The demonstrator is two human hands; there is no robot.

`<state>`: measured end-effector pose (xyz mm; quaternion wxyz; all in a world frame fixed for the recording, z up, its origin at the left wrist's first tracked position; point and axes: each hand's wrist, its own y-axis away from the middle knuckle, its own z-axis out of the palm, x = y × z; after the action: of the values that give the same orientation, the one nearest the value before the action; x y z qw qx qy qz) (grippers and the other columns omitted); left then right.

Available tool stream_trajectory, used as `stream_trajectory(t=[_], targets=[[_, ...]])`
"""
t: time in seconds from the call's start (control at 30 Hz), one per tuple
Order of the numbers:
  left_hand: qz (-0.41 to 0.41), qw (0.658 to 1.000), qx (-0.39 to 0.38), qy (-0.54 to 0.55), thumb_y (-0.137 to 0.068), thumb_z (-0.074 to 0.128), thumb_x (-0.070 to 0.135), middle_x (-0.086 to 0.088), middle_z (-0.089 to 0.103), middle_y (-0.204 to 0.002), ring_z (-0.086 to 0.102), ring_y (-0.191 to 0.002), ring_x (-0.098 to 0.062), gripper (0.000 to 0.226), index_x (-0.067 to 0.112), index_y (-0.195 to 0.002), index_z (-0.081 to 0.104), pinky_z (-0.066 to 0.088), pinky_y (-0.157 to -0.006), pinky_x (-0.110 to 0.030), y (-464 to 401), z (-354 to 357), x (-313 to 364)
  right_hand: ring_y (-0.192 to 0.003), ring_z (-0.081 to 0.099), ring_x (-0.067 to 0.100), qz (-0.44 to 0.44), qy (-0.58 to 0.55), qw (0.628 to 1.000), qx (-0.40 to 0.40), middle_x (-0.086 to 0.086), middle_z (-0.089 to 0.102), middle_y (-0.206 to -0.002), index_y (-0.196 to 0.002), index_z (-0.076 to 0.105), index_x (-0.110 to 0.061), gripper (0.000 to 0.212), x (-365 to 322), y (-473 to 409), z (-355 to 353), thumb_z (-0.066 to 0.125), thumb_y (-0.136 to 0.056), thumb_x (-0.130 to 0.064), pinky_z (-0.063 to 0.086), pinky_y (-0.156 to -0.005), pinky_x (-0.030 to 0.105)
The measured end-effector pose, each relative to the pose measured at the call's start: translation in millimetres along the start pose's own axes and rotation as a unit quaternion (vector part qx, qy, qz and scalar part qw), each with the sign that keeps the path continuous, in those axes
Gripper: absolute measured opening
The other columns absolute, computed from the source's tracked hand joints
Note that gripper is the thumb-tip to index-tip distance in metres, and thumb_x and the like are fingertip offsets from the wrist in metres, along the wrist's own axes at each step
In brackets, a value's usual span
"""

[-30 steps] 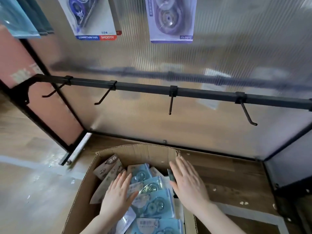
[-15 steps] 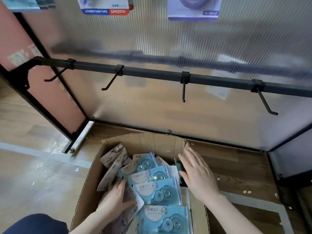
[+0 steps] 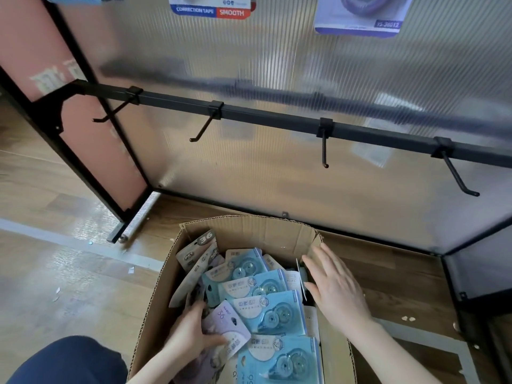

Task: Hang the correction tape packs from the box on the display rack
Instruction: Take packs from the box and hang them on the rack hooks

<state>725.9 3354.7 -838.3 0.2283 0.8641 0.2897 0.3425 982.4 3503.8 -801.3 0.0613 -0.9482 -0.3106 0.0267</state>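
Head view is showing the left hand pinching a lilac pack at the near left of the cardboard box, while the right hand, fingers spread, is resting at the right wall. Blue packs are lying overlapped inside. Four bare hooks are waiting up and ahead on the rack bar.

Both forearms are bare, with no sleeve reaching the wrist and no watch, ring or bracelet showing on the left hand or the right hand. A knee at the lower left wears dark navy cloth, smooth and unpatterned.
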Motion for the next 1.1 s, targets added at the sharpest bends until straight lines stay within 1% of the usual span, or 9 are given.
stream_trajectory(t=[0.1,0.2,0.3,0.4,0.43,0.67,0.73,0.87,1.1], targets=[[0.009,1.0,-0.004,0.015,-0.064,0.086,0.042,0.01,0.051,-0.078,0.043,-0.066,0.0,0.042,0.024,-0.076,0.049,0.033,-0.053,-0.012,1,-5,3,-0.12,0.056,0.03,0.0,0.004,1.0,-0.005,0.014,0.059,-0.128,-0.116,0.066,-0.015,0.061,-2,0,-3,0.087,-0.06,-0.027,0.036,-0.097,0.041],[-0.002,0.995,0.03,0.098,-0.071,0.083,0.033,0.008,0.042,-0.061,0.035,-0.054,-0.005,0.045,0.015,-0.067,0.041,0.028,-0.046,-0.017,-3,-7,-1,-0.118,0.057,0.031,-0.001,0.005,1.0,-0.015,0.015,0.06,-0.126,-0.116,0.066,-0.014,0.063,-5,-1,-4,0.088,-0.058,-0.026,0.038,-0.096,0.044],[-0.028,0.976,0.048,0.208,-0.077,0.079,0.021,0.008,0.061,-0.07,0.054,-0.061,-0.003,0.027,0.008,-0.078,0.055,0.037,-0.049,-0.012,-5,-13,0,-0.119,0.056,0.03,-0.022,0.01,0.999,-0.026,0.015,0.059,-0.127,-0.117,0.066,-0.014,0.068,-9,0,-2,0.09,-0.055,-0.02,0.035,-0.106,0.043],[-0.043,0.963,0.042,0.262,-0.081,0.076,0.02,-0.001,0.071,-0.086,0.067,-0.075,-0.009,0.023,0.008,-0.095,0.062,0.049,-0.059,-0.02,-5,-15,0,-0.119,0.056,0.03,-0.051,0.026,0.998,-0.029,0.015,0.061,-0.125,-0.114,0.067,-0.012,0.07,-10,1,0,0.092,-0.049,-0.013,0.017,-0.117,0.037],[-0.045,0.959,0.044,0.278,-0.081,0.075,0.019,-0.003,0.072,-0.088,0.069,-0.076,-0.012,0.024,0.008,-0.096,0.061,0.052,-0.061,-0.024,-4,-14,-1,-0.117,0.058,0.03,-0.06,0.032,0.997,-0.037,0.015,0.063,-0.122,-0.112,0.068,-0.012,0.069,-11,0,0,0.093,-0.047,-0.013,0.021,-0.117,0.039],[-0.045,0.935,0.081,0.343,-0.085,0.069,0.008,-0.002,0.07,-0.084,0.065,-0.065,-0.004,0.013,0.013,-0.088,0.057,0.047,-0.05,-0.016,-1,-16,5,-0.085,0.07,0.027,-0.127,0.044,0.987,-0.088,0.011,0.07,-0.09,-0.091,0.074,-0.011,0.061,-29,-13,-2,0.094,-0.038,-0.034,0.056,-0.076,0.037],[-0.047,0.929,0.085,0.357,-0.086,0.067,0.007,-0.001,0.069,-0.082,0.065,-0.068,-0.007,0.012,0.013,-0.087,0.057,0.048,-0.052,-0.019,1,-17,7,-0.083,0.067,0.025,-0.118,0.034,0.984,-0.131,0.007,0.067,-0.091,-0.097,0.071,-0.013,0.06,-40,-17,-4,0.091,-0.048,-0.039,0.056,-0.074,0.034],[-0.05,0.925,0.094,0.366,-0.087,0.066,0.01,0.002,0.068,-0.083,0.065,-0.077,-0.01,0.009,0.014,-0.088,0.059,0.046,-0.06,-0.024,1,-17,7,-0.121,0.045,0.025,-0.147,-0.007,0.963,-0.227,0.006,0.047,-0.128,-0.134,0.043,-0.014,0.047,-55,-14,1,0.05,-0.094,-0.038,0.034,-0.104,0.036],[-0.052,0.921,0.079,0.377,-0.088,0.065,0.012,-0.002,0.07,-0.087,0.067,-0.077,-0.012,0.008,0.016,-0.089,0.058,0.049,-0.062,-0.024,0,-18,6,-0.115,0.043,0.025,-0.169,-0.047,0.937,-0.303,0.004,0.042,-0.12,-0.124,0.049,-0.019,0.042,-65,13,12,0.054,-0.091,-0.044,0.039,-0.098,0.041]])
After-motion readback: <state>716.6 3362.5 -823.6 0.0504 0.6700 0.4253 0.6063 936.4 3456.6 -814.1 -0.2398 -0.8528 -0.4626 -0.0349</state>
